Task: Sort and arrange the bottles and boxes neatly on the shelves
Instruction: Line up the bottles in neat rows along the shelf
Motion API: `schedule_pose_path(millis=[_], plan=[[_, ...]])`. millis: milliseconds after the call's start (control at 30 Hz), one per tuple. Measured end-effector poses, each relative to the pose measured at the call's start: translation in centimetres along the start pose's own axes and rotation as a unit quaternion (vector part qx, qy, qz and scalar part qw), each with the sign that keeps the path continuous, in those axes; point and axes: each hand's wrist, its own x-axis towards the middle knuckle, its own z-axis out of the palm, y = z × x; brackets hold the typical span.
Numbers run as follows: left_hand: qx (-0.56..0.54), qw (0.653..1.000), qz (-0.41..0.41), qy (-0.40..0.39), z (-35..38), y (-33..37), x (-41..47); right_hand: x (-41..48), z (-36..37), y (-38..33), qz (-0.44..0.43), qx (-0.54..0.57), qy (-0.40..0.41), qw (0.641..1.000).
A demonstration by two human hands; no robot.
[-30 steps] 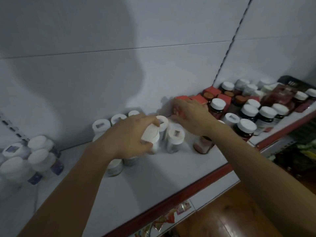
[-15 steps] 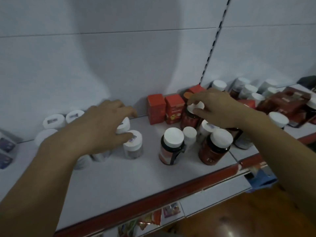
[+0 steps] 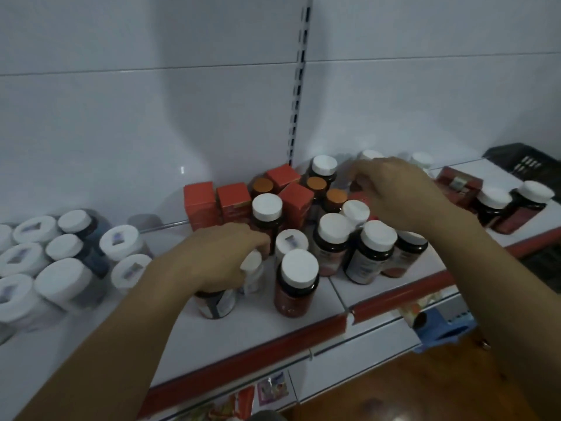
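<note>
Shelf (image 3: 91,338) approx half sorted: white-cap jars (image 3: 65,253) grouped at left; red boxes (image 3: 230,199) lined at back w/ dark bottles (image 3: 349,247) still jumbled mid-shelf; left hand (image 3: 218,259) clasps a dark bottle (image 3: 215,302) near front; right hand (image 3: 397,192) reaches among rear bottles, grip can't tell.

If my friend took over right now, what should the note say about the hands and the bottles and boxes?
Left hand: wrapped over a bottle at the shelf front.
Right hand: reaching among the back bottles; whether the fingers grip anything is hidden.
Done: white jars grouped at left; red boxes against the back wall.
Left: dark white-capped bottles and orange-capped ones are still mixed with boxes; line them up.
</note>
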Motion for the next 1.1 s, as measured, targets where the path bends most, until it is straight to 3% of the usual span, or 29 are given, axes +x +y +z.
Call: schedule_pose_path(millis=[133,300,433,567,933,1100], plan=[[-0.055,0.996,0.008,0.064,-1.6,-0.1,0.2,-0.8,0.0,2.7,0.042,0.013,0.019,0.999],[-0.164,0.960,-0.013,0.228,-5.2,-1.1,0.1,-0.4,0.4,5.5,0.098,-0.013,-0.001,0.995],[-0.211,0.917,-0.048,0.334,-5.5,-0.3,1.4,0.2,1.1,5.2,0.021,0.088,-0.012,0.996],[-0.235,0.909,-0.071,0.338,-4.5,0.3,2.3,0.7,2.9,3.5,-0.045,0.149,-0.115,0.981],[-0.268,0.898,-0.083,0.338,-3.7,0.5,3.0,0.6,3.7,3.3,-0.079,0.158,-0.128,0.976],[-0.278,0.900,-0.062,0.330,-3.5,1.5,4.5,-0.3,4.2,3.6,-0.089,0.193,-0.091,0.973]])
